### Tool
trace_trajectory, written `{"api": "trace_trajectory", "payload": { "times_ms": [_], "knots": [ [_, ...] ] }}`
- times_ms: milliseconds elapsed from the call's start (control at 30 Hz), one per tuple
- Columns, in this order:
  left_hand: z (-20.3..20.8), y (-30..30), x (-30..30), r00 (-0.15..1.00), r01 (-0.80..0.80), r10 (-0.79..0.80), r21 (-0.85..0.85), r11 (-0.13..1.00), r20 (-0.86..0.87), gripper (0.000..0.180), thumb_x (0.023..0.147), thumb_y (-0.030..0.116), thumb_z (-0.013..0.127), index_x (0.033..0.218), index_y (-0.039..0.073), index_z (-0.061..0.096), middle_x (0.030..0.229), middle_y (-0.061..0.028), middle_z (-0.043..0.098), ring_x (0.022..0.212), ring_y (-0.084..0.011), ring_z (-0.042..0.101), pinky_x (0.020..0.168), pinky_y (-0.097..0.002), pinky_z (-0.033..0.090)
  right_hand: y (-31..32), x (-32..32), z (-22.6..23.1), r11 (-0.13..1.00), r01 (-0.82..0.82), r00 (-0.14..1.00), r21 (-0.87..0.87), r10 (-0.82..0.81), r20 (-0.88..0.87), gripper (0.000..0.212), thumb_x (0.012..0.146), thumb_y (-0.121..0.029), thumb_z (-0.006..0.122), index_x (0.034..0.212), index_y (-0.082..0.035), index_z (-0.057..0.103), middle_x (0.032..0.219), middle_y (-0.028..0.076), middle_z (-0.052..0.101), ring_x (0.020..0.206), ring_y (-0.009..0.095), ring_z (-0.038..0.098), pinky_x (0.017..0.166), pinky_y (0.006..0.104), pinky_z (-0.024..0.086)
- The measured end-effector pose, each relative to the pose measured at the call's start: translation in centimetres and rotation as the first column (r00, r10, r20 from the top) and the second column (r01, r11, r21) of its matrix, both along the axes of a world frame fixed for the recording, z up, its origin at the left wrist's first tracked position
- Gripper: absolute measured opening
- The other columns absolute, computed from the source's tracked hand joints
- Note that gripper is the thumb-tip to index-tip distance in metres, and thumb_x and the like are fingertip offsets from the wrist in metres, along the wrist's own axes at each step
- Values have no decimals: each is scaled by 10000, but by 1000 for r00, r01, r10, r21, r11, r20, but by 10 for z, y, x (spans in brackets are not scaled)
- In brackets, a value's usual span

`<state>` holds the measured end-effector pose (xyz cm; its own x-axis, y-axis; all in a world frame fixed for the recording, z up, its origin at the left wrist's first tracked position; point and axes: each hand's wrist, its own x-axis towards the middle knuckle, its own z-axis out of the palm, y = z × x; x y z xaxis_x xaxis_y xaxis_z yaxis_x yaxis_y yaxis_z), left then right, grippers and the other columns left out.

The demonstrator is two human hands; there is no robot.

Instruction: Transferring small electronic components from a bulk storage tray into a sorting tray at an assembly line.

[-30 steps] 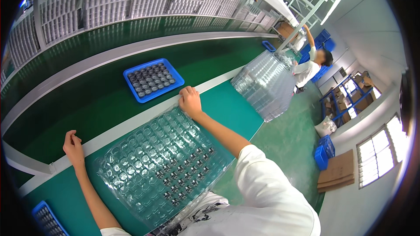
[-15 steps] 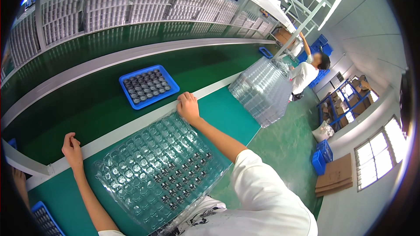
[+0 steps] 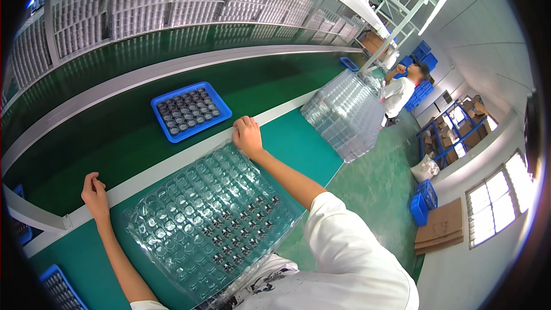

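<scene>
A clear plastic blister tray point(image 3: 189, 212) with rows of round pockets lies on the green worktop in front of me. Small black-and-silver parts point(image 3: 235, 235) sit in several pockets at its near right; the other visible pockets show no such parts. My left hand point(image 3: 94, 195) rests at the pale rail beyond the tray's left side, fingers loosely bent with a gap at the thumb, nothing in them. At the tray's far right corner, my right hand point(image 3: 248, 136) rests by the rail, its fingers curled together and holding nothing visible. A blue tray point(image 3: 215, 123) of round dark parts sits on the belt beyond.
Clear trays point(image 3: 344, 115) are stacked high on the worktop's right end. Another blue tray point(image 3: 60, 287) stands at the lower left, near a white post point(image 3: 37, 218). Stacked trays point(image 3: 138, 8) line the far side. A co-worker point(image 3: 399, 92) stands right of the stack.
The blue tray on the belt has shifted slightly left, and another blue edge shows more at the far left. The co-worker's raised arm has come down, hand near the head. My hands stay put.
</scene>
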<state>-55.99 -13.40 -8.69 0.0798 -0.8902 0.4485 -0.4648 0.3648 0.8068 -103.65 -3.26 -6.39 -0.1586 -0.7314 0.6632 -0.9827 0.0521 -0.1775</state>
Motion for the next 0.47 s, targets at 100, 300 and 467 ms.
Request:
{"api": "trace_trajectory", "payload": {
  "times_ms": [100, 300, 467],
  "knots": [
    [3, 1, -1, 1000, 5, -5, -5, 1000, -6, 171, 942, 57, 464, 990, -2, 617, 614, -28, 502, 556, -79, 442, 514, -248, 357, 0, -1, 0, 1000, 0, 1000, -5, 0, 3, 117, 725, -65, 574, 841, -57, 586, 901, 94, 552, 906, 295, 544, 775, 424, 445],
    [11, 5, -3, 1000, 3, -3, 34, 999, -12, 171, 930, 49, 473, 991, -7, 622, 621, -47, 518, 570, -95, 471, 533, -262, 382, 0, -1, -2, 1000, 4, 1000, 0, -4, 5, 121, 721, -57, 576, 842, -55, 585, 901, 93, 551, 904, 294, 545, 774, 426, 447],
    [10, 5, -2, 1000, -9, 9, 45, 999, -9, 172, 920, 42, 478, 992, -8, 626, 627, -63, 532, 581, -112, 495, 551, -273, 404, 2, 0, -3, 1000, 11, 1000, 13, -12, 19, 127, 721, -58, 578, 848, -57, 585, 909, 94, 549, 903, 295, 545, 771, 427, 446]
  ]
}}
